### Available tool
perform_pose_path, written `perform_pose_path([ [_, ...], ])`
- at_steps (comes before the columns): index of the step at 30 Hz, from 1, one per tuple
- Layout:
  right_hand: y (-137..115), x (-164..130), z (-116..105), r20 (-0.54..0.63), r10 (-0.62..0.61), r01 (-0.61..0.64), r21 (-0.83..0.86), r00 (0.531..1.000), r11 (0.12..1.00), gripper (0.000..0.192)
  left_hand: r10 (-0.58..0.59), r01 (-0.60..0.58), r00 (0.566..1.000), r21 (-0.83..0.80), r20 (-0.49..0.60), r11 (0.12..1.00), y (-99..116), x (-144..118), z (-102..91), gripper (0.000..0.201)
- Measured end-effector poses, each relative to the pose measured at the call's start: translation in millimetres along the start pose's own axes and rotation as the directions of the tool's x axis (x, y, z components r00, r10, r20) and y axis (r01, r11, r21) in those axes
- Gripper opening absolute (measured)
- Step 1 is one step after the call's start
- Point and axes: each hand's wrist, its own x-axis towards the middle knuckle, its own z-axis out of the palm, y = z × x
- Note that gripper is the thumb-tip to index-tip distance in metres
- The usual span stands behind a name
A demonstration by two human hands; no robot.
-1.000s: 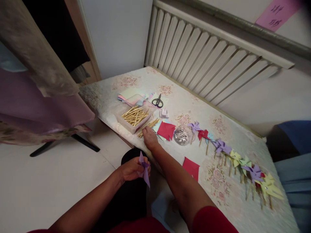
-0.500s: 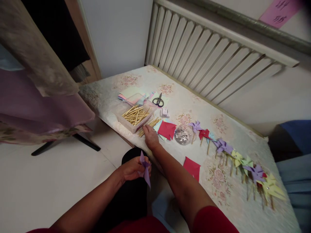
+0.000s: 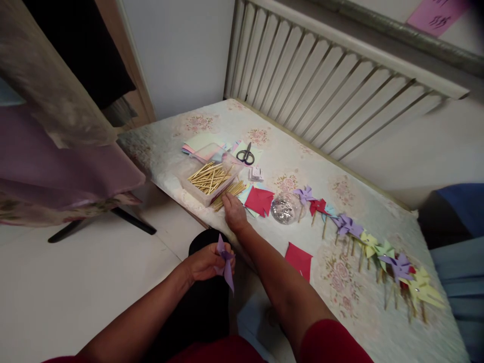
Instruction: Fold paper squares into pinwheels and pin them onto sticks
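Writing on pink note [image 3: 434,14] unreadable; left hand [image 3: 204,263] holds purple pinwheel [image 3: 225,262].

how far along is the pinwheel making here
Done: a row of finished pinwheels on sticks lies along the table. In hand: the left hand pinches a folded purple pinwheel head with no stick, while the right hand touches the loose wooden sticks beside the stick box. Left: red paper squares and a coloured paper stack remain unfolded.

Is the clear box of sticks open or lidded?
Open: the clear box shows its wooden sticks uncovered, no lid on top; the right hand touches loose sticks beside it.
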Motion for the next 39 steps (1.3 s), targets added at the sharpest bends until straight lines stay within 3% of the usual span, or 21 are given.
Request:
perform_pose_path([
  [5,-1,-1,-3,0.034,0.001,-0.001,-0.003,0.999,1.0,0.029,-0.001,0.001,1.0,0.009,0.001,1.0,1,0,1.5,0.023],
  [15,-1,-4,-3,-0.013,-0.005,0.004,-0.077,1.0,0.997,0.022,-0.004,0.004,1.0,0.01,-0.013,1.0,0,0,-1.8,0.023],
  [24,0,-5,-3,0.025,-0.03,0.031,-0.06,0.999,0.998,0.021,0.0,0.0,1.0,0.003,0.001,1.0,-1,0,-2.5,0.023],
  [39,-10,-19,-14,-0.047,-0.121,0.12,-0.025,0.992,0.993,0.025,0.005,-0.004,1.0,0.018,-0.007,1.0,-6,2,-12.7,0.024],
])
